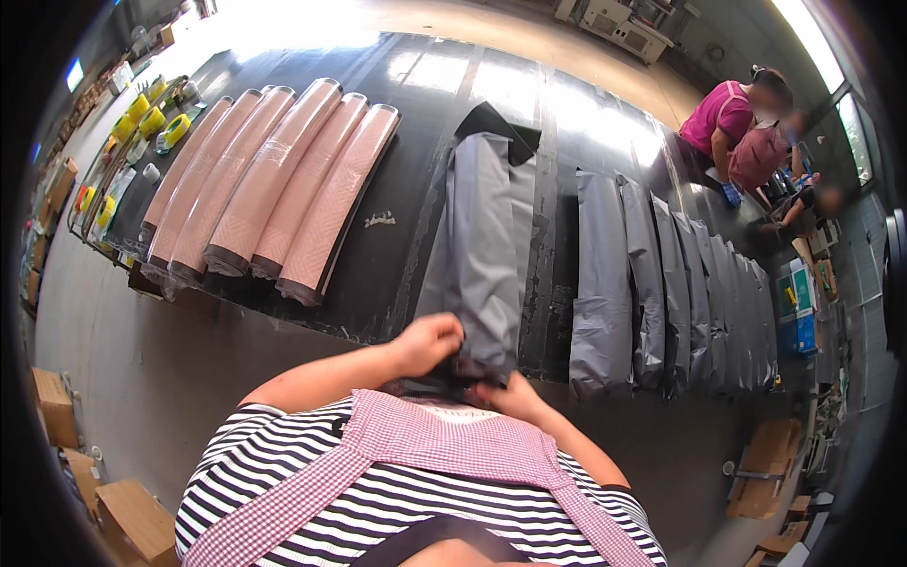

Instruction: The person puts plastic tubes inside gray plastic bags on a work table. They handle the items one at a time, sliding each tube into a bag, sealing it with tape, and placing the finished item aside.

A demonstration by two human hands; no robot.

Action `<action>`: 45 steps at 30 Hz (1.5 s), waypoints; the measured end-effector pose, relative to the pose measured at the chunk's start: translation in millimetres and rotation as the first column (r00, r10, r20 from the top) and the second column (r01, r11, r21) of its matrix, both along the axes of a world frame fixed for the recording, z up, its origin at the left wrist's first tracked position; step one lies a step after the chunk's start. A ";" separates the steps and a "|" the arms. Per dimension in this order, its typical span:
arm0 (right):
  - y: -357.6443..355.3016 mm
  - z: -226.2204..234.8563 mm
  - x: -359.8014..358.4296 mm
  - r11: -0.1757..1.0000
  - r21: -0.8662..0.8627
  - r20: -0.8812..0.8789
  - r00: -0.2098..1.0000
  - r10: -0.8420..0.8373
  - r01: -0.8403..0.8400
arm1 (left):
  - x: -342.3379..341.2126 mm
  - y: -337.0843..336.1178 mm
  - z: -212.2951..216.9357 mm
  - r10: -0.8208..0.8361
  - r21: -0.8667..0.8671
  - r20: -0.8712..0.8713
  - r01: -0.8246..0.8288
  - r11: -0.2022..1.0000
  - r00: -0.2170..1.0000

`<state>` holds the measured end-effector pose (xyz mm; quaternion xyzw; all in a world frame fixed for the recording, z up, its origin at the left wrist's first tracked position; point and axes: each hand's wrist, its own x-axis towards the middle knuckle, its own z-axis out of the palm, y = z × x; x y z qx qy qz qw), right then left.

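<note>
Two bare hands meet at the near edge of a black tabletop (402,203), where I see, through the head camera, a long grey sleeve (487,246) lying lengthwise and running away from the viewpoint. Its near end, creased and puckered, reaches the edge between the hands; at its far end a dark flap (501,128) spreads out. The left hand (430,342) has its fingers curled in at the sleeve's left side and seems to be gripping the film. The right hand (508,395) is low at the near end, blurred and partly hidden, so I cannot tell whether it is gripping. To the left, several clear-wrapped pink rolls (274,180) lie side by side; to the right is a row of slim grey packages (602,283), and beyond them a co-worker in a magenta top (723,123). I judge the step in hand to be gathering or settling the sleeve's near end. To do it well, I would hold the left side firm as an anchor, draw the loose film in evenly with the right, and smooth the creases outward before pressing any fold flat. I would pull gently, since thin film could skew or tear.
</note>
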<state>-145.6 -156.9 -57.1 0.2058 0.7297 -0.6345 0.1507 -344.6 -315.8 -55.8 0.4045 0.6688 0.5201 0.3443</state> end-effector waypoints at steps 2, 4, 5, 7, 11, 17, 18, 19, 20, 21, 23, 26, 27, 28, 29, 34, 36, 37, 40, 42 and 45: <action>-0.4 19.0 -47.3 0.958 -0.167 -0.137 0.957 -0.257 0.234 | -50.0 40.6 3.5 0.338 0.256 0.040 -0.336 0.906 0.940; 0.2 41.1 -49.5 0.982 -0.173 -0.129 0.986 -0.102 0.079 | -36.9 17.2 37.3 0.069 0.212 -0.031 -0.061 0.975 0.997; -7.3 41.1 -38.3 0.983 -0.182 -0.072 0.997 -0.006 -0.007 | -33.7 6.1 49.6 -0.065 0.184 -0.069 0.077 0.980 0.996; -26.7 38.4 -4.9 0.971 -0.233 0.041 0.997 0.067 -0.055 | -9.5 -35.5 22.6 -0.130 0.087 -0.455 0.189 0.978 0.881; -41.3 3.1 18.9 0.995 0.037 0.093 0.991 0.093 -0.097 | 16.4 -75.9 6.6 0.113 0.184 -0.441 -0.034 0.982 0.890; -54.1 50.3 -24.7 0.822 0.135 0.396 0.791 0.467 -0.553 | 9.1 -98.9 21.6 -0.269 0.202 -0.228 0.316 0.927 0.936; -54.5 50.9 -32.5 0.806 0.203 0.249 0.825 0.507 -0.556 | 4.3 -97.8 32.4 -0.385 0.211 -0.204 0.424 0.881 0.900; -50.3 41.0 -53.5 0.836 0.233 -0.095 0.844 0.527 -0.496 | -1.9 -98.1 45.1 -0.467 0.175 -0.147 0.488 0.855 0.872; -39.0 53.0 -86.6 0.840 0.295 -0.122 0.854 0.506 -0.455 | -6.5 -95.2 53.0 -0.414 0.197 -0.150 0.438 0.877 0.898; -26.9 64.1 -118.1 0.842 0.357 -0.146 0.866 0.479 -0.405 | -11.7 -88.2 57.4 -0.363 0.224 -0.153 0.390 0.893 0.919; 3.3 35.3 -155.7 0.859 0.501 -0.375 0.867 0.328 -0.108 | -29.2 -62.3 67.0 0.005 0.265 -0.134 0.031 0.964 0.991; -4.7 18.7 -152.6 0.900 0.436 -0.428 0.881 0.201 0.006 | -32.1 -50.9 79.5 0.044 0.289 -0.164 0.005 0.957 0.986; -25.8 21.3 -129.1 0.906 0.423 -0.426 0.881 0.206 -0.008 | -30.5 -57.5 72.0 0.040 0.270 -0.146 0.001 0.963 0.989; -45.1 25.9 -102.9 0.911 0.413 -0.423 0.883 0.205 -0.014 | -27.0 -66.2 58.3 0.031 0.253 -0.126 0.001 0.967 0.992; -57.2 22.5 -85.9 0.944 0.331 -0.388 0.911 0.139 -0.003 | -22.6 -73.1 45.8 0.021 0.231 -0.110 0.005 0.973 0.994; -73.4 -18.2 -26.3 0.956 -0.137 -0.102 0.956 -0.274 0.260 | 18.6 -92.9 24.5 0.475 0.352 -0.537 -0.326 0.877 0.697; -80.3 -18.9 -2.3 0.931 -0.265 -0.134 0.946 -0.294 0.251 | 42.8 -95.4 -16.1 0.551 0.124 -0.312 -0.542 0.831 0.774; -78.7 -12.7 3.7 0.935 -0.271 -0.149 0.949 -0.277 0.230 | 48.2 -97.6 -34.8 0.566 -0.078 -0.059 -0.569 0.818 0.822; -72.2 -22.2 29.7 0.858 -0.303 -0.013 0.899 -0.438 0.414 | 67.0 -107.0 -53.6 0.545 -0.282 0.478 -0.467 0.838 0.689; -60.3 -24.2 37.6 0.867 -0.222 -0.015 0.888 -0.460 0.445 | 77.2 -114.7 -55.6 0.596 -0.319 0.540 -0.511 0.798 0.594; -49.9 -21.5 43.3 0.902 -0.196 -0.047 0.915 -0.401 0.386 | 87.3 -119.9 -51.6 0.631 -0.249 0.414 -0.585 0.772 0.656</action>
